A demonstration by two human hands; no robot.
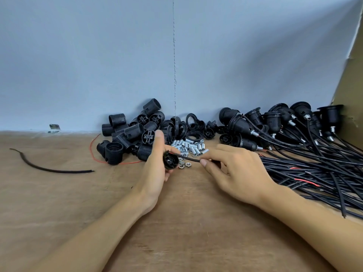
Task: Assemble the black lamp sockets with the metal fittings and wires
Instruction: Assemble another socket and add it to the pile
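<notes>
My left hand (155, 169) grips a small black socket cap (170, 160) above the wooden table (176, 222). A black wire (189, 158) runs from that cap to my right hand (233, 171), which pinches the wire between thumb and fingers. Just behind the hands lies a heap of silver threaded metal fittings (189, 146), with a few loose nuts (185, 165) below the wire. A pile of black threaded socket bodies (127, 134) sits at the back left, and black rings and caps (188, 128) lie behind the fittings.
Several assembled sockets with wires (284, 124) lie at the back right, their black cables (318, 173) spreading over the right side of the table. A loose black wire piece (53, 169) lies at left, a thin red wire (94, 150) by the sockets. A cardboard wall (351, 95) stands at right.
</notes>
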